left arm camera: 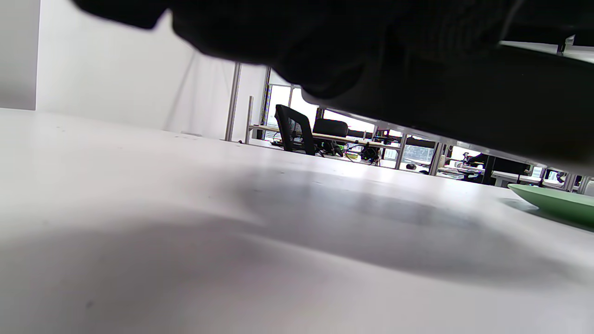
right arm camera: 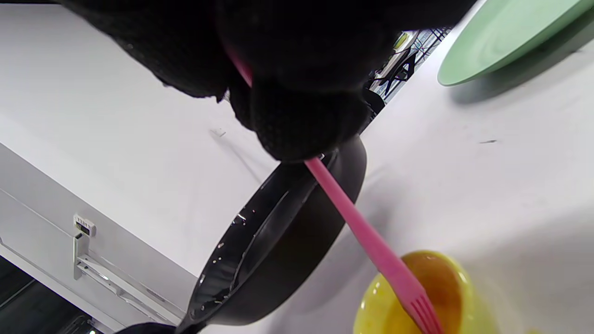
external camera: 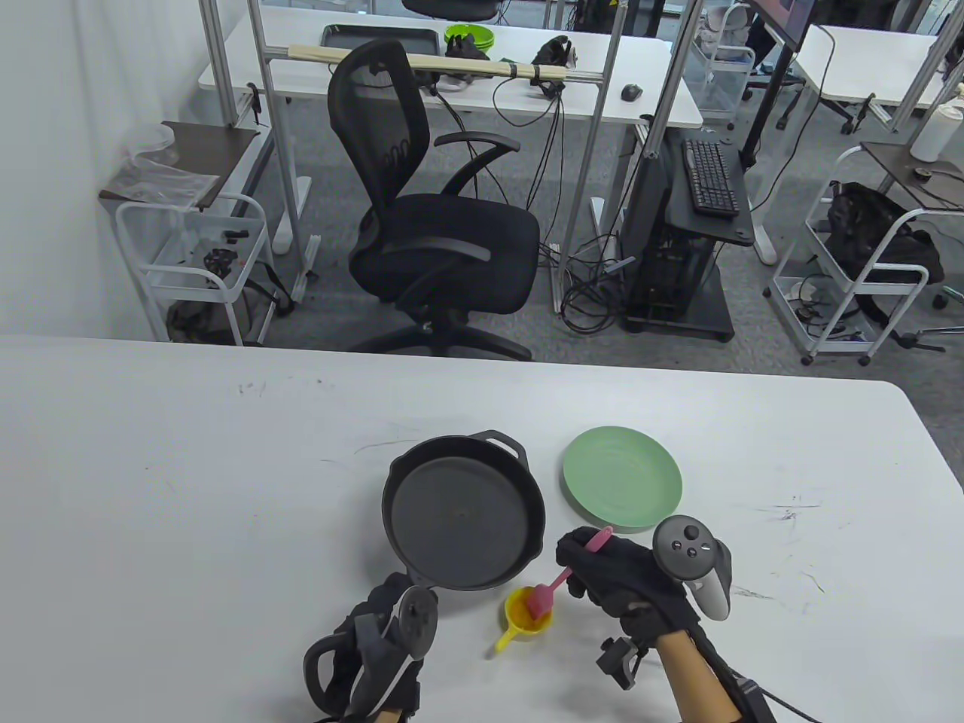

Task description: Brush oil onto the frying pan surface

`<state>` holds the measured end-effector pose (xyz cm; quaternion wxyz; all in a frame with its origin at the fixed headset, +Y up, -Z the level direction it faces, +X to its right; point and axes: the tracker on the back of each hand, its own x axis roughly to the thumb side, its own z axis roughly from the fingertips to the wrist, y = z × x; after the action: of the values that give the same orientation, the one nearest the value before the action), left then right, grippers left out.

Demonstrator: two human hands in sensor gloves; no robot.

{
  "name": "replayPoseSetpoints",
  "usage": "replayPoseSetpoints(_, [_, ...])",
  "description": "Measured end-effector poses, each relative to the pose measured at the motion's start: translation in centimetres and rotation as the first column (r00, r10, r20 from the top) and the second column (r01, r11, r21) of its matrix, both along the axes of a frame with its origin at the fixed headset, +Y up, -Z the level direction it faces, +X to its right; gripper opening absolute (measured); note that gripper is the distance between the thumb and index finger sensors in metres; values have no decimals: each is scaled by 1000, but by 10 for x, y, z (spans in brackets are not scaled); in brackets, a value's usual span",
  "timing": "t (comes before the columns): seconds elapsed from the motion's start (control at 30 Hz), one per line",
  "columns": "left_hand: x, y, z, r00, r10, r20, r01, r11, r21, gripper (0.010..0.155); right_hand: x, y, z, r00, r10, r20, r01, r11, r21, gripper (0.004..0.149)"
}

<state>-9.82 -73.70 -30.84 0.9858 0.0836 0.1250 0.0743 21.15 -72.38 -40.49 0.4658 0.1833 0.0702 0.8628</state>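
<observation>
A black cast-iron frying pan (external camera: 459,520) sits mid-table, and its rim (right arm camera: 278,241) shows in the right wrist view. My right hand (external camera: 586,559) grips the handle of a pink silicone brush (external camera: 561,576). The brush slants down to the left, and its bristles (right arm camera: 420,308) dip into a small yellow cup (external camera: 520,611) just in front of the pan. My left hand (external camera: 380,610) is at the pan's near handle, which it hides. Its fingers appear curled round that handle. In the left wrist view the dark glove (left arm camera: 287,41) fills the top.
A pale green plate (external camera: 622,476) lies right of the pan, close to my right hand. The white table (external camera: 188,489) spreads bare to the left and right. A black office chair (external camera: 444,226) stands beyond its far edge.
</observation>
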Motion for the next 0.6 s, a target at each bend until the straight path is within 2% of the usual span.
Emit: replayPoseSetpoints(0.6, [2, -1, 0, 1000, -1, 10, 1, 1000, -7, 61, -8, -9, 0, 998, 56, -11, -56, 998, -11, 40])
